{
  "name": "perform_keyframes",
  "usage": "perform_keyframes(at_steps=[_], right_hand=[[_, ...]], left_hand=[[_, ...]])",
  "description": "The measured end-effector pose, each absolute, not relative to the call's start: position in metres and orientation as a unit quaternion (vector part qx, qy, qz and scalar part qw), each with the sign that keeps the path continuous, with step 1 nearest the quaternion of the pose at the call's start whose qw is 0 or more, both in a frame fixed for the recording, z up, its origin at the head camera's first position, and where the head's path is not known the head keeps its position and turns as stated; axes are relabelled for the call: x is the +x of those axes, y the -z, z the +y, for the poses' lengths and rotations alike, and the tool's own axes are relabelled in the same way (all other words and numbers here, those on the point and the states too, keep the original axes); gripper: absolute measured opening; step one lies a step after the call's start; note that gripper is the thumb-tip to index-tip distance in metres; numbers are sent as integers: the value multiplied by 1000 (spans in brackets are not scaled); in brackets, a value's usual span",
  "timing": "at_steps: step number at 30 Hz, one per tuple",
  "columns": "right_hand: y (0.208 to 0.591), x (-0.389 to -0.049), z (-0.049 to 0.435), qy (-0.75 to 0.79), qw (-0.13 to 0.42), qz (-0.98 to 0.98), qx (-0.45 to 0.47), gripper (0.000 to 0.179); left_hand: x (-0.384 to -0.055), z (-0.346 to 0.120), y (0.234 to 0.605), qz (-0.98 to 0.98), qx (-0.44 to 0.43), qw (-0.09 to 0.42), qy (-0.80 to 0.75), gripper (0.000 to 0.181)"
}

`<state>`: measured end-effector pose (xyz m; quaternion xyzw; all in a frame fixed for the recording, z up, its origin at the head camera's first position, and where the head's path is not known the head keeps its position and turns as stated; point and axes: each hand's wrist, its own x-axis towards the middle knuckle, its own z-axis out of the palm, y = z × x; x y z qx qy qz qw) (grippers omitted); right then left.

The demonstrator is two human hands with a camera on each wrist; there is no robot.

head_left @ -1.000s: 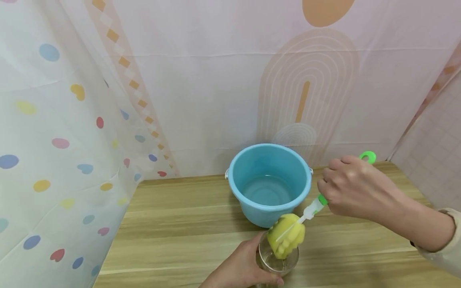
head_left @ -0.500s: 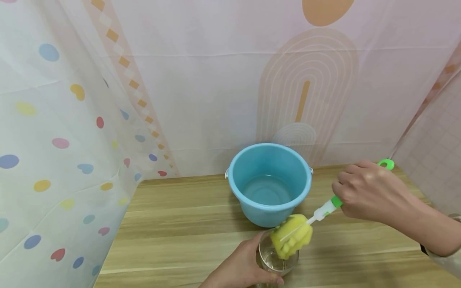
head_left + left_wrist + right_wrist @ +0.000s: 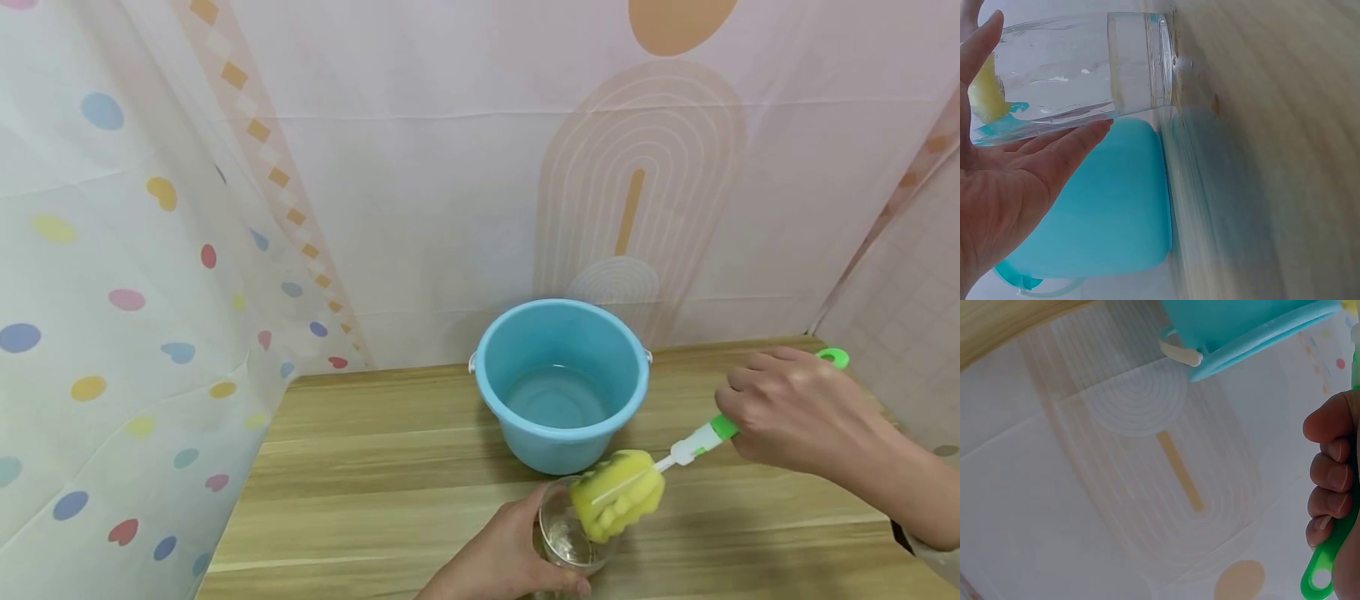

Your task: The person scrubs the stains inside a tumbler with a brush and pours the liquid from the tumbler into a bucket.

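A clear drinking glass [image 3: 1066, 62] stands on the wooden table, some liquid showing low inside it. My left hand [image 3: 501, 550] holds it round the side, thumb and fingers spread about the wall. In my right hand [image 3: 798, 408] is a bottle brush, gripped by its green handle [image 3: 1324, 565] with the fingers wrapped round. The brush's yellow sponge head [image 3: 618, 497] slants down over the right of the glass's mouth, its lower left end overlapping the rim in the head view. Through the glass, the left wrist view shows a bit of yellow sponge near the mouth.
Just behind the glass is a light blue bucket [image 3: 561, 434] with a shallow layer of water and white handle mounts. The wooden table [image 3: 360, 467] runs up to a patterned curtain [image 3: 420, 208] at the back; a dotted curtain [image 3: 127, 400] hangs at the left.
My right hand has drawn the brush to the right and slightly down, bringing the sponge head further out to the glass's right side. The left hand, glass and bucket have kept their places.
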<state>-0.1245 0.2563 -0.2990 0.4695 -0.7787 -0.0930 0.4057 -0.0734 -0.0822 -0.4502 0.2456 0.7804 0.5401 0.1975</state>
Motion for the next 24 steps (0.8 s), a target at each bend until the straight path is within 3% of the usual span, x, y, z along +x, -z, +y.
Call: perform_keyframes(at_steps=[24], right_hand=[[330,-121,273,46,431,-798,419,18]], left_hand=[[-72,-82,450,772,247,196,-552,79]])
